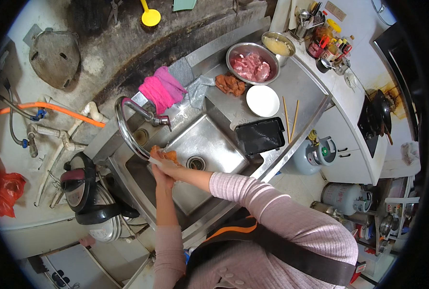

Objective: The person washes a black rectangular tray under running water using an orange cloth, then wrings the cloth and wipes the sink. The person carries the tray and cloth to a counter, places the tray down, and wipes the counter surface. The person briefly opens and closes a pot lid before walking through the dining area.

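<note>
Both of my hands are close together over the left part of a stainless steel sink [214,144], below the mouth of a curved chrome faucet [122,124]. A short pale stream of water reaches them from the spout. My right hand [168,167] grips a crumpled orange cloth [171,155], which shows past the fingers on the far side. Under and beside it, my left hand [159,177] is pressed to the same cloth; its fingers are partly hidden. The sink drain [195,163] lies just right of my hands.
On the drainboard stand a steel bowl of raw meat [250,67], a white bowl [262,100], a black plastic tray [259,136], chopsticks [290,119] and a brown-orange rag [229,85]. Pink cloths [162,88] hang behind the faucet. A gas cylinder [308,155] stands right of the sink.
</note>
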`<state>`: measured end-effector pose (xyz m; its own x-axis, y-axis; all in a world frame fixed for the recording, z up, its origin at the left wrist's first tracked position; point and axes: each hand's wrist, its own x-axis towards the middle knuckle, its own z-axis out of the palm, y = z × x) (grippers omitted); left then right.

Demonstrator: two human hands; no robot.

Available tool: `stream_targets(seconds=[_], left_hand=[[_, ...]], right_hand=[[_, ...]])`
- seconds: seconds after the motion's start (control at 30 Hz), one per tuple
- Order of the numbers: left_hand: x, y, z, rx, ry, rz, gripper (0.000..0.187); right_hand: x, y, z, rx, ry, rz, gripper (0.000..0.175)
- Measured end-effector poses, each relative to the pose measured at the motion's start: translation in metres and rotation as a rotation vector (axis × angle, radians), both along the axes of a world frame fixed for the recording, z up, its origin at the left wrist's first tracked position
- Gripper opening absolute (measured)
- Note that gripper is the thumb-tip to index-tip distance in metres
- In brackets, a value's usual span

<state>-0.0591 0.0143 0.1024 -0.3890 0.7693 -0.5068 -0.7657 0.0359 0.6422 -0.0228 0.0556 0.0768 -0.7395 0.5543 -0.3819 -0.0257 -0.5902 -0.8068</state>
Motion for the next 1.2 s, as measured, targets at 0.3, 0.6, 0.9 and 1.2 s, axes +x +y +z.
stream_targets(seconds=[0.3,0.6,0.9,1.2], left_hand=[[-0.010,-0.007,-0.042,0.195,-0.106,-0.006,0.046],[0.016,-0.005,-0.005,0.152,-0.128,-0.083,0.042],[0.001,0.002,-0.031,0.348,-0.206,-0.056,0.043],[-0.018,0.008,-0.068,0.356,-0.496,0.093,0.056]], right_hand=[[-0.010,-0.012,0.021,0.474,-0.561,-0.007,0.067],[-0.053,0.044,-0.115,0.430,-0.694,0.173,0.090],[-0.016,0.022,-0.041,0.355,-0.462,0.375,0.074],[0.021,0.011,0.048,0.781,-0.763,0.549,0.060]])
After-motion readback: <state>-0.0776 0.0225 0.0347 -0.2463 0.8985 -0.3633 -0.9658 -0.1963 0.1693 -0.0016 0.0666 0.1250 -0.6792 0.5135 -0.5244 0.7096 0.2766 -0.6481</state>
